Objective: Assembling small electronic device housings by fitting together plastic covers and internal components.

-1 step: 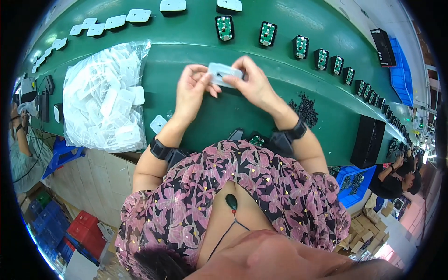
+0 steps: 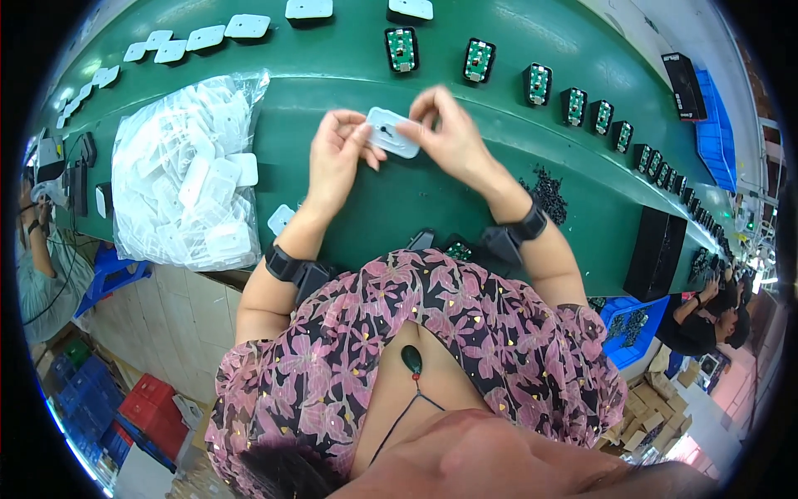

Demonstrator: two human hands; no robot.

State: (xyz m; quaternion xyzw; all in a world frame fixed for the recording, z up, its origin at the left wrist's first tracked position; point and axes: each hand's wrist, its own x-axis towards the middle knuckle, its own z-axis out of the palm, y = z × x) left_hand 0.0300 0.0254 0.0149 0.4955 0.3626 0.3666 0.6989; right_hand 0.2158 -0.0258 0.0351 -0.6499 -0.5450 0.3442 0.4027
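A white plastic cover [image 2: 391,133] with rounded corners and a small dark hole near its middle is held over the green table. My left hand [image 2: 339,150] pinches its left end between thumb and fingers. At the cover's upper right end, my right hand [image 2: 453,137] is closed with bent fingers, its thumb against the edge; slight motion blur softens the fingertips. A clear bag [image 2: 187,175] full of similar white covers lies to the left. One loose cover [image 2: 281,219] rests beside my left forearm. A pile of small black parts [image 2: 546,195] lies beyond my right wrist.
Black housings with green circuit boards [image 2: 478,61] stand in a row along the table's far right. White-topped units [image 2: 248,27] line the far left. A black box [image 2: 655,252] sits at right, above a blue bin [image 2: 619,320]. Other people work at both sides.
My right hand has shifted slightly up and back from the cover's face, uncovering more of it. The cover has tilted a little and its hole now shows more plainly.
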